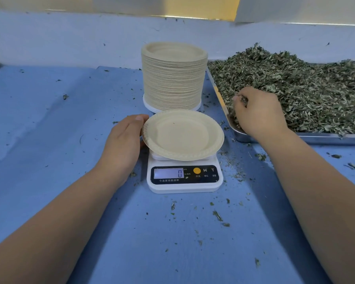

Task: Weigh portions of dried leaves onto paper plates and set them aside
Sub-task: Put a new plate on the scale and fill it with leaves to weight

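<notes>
Left hand [124, 140] is laid beside the scale [183, 184], its fingers kept straight and together against the left rim of a paper plate [182, 134]. Right hand [258, 114] is reached into the metal tray [326, 137], its fingers curled round a clump of the dried leaves [305, 89] heaped there, at the tray's near left corner. The plate is seated bare on the scale, and 0 is shown on the display. A tall stack of plates [173, 76] is stood just behind it.
</notes>
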Motion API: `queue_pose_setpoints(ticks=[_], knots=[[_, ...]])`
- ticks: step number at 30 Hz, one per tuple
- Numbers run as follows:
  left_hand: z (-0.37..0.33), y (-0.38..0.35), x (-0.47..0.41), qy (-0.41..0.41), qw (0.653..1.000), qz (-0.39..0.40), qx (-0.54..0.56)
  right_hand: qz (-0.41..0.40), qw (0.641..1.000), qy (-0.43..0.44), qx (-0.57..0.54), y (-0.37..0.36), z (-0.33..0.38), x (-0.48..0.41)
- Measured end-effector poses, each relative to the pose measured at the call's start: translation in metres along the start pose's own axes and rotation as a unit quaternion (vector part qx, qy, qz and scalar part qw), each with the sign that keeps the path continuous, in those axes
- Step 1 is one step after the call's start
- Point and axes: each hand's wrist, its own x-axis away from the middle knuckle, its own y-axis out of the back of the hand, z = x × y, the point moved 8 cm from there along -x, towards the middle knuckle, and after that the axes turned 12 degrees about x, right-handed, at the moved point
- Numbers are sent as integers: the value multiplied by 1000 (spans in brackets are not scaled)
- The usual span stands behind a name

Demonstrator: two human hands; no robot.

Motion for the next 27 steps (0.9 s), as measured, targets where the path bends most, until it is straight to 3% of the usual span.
queue_pose_setpoints(ticks=[15,18,24,27], knots=[[0,2,-2,-1,1000,-10,-27,3,1000,-7,8,4,0,0],[-1,-1,-1,-8,999,-5,-38,-35,999,4,-8,24,11,-6],[-3,-2,0,-19,998,3,-52,-62,982,95,-148,58,94,1],[-3,-2,0,-21,998,8,-51,25,975,163,-148,42,135,21]])
